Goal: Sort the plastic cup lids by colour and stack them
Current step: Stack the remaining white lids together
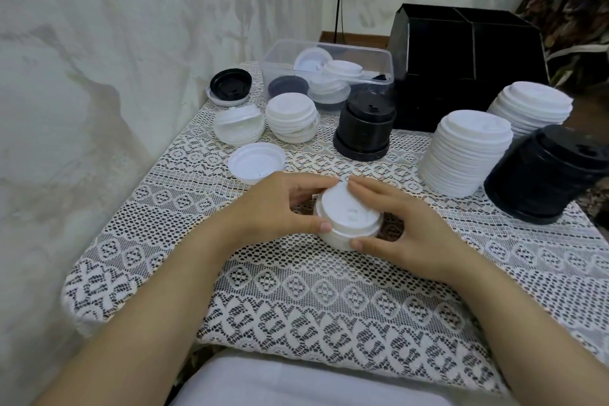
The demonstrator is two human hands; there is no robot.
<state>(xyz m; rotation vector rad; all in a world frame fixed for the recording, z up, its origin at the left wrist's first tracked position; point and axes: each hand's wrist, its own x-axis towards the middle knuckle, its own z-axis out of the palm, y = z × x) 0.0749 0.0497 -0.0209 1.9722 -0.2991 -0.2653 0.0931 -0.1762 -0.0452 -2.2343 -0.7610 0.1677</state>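
Now, squaring the white stack (347,212).
My left grip (280,208) and right grip (407,234) both clasp its sides — fingers curled round — to line it up straight.

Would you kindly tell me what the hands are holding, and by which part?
A short stack of white lids, held by its sides: the left hand grips its left edge, the right hand its right edge.

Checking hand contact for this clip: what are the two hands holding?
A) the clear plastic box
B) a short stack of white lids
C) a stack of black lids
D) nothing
B: the left hand and right hand clasp the short stack of white lids from either side.
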